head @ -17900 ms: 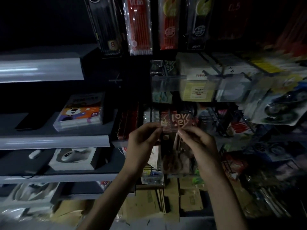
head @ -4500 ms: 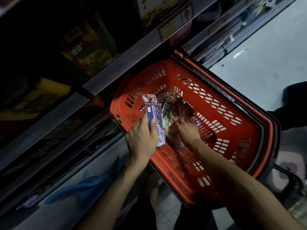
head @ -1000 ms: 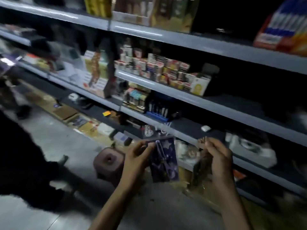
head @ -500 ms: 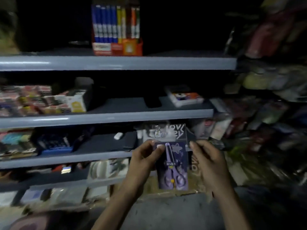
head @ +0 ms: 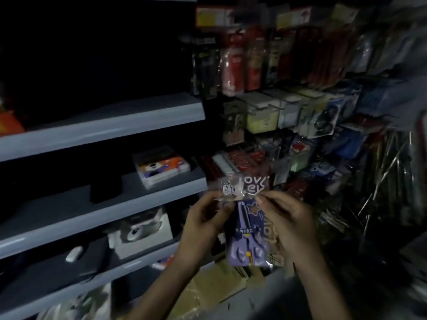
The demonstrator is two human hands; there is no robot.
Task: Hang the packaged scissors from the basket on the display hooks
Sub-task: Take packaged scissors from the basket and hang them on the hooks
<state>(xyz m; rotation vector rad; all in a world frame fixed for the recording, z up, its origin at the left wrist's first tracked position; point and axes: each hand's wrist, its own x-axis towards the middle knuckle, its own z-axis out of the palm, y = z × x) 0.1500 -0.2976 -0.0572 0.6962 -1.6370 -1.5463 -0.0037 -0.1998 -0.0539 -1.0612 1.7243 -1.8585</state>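
1. Black shadow swallows the upper left, and the rack [head: 265, 107] of hanging goods on the right is smeared by blur (its hooks cannot be picked out). Both forearms are cut off at the bottom edge.
2. Grey shelves [head: 104, 125] run along the left; a box [head: 161, 167] with a cartoon animal lies on one, its print too soft to read.
3. A second pack [head: 269, 232] shows behind the first by the right palm, mostly hidden; whether the hand holds it, I cannot tell.
4. The pack [head: 247, 229] is a clear sleeve over a purple card with purple scissors, handles down. Its clear header carries a white mug drawing and white letters, partly covered.
5. It hangs upright between the hands, in front of the rack's lower rows and not on a hook.
6. The left hand [head: 205, 222] pinches its left edge just below the header, thumb and fingers [head: 221, 205] curled.
7. The right hand [head: 288, 218] pinches the right edge at the header's base, fingertips [head: 262, 199] pressed together on the plastic.
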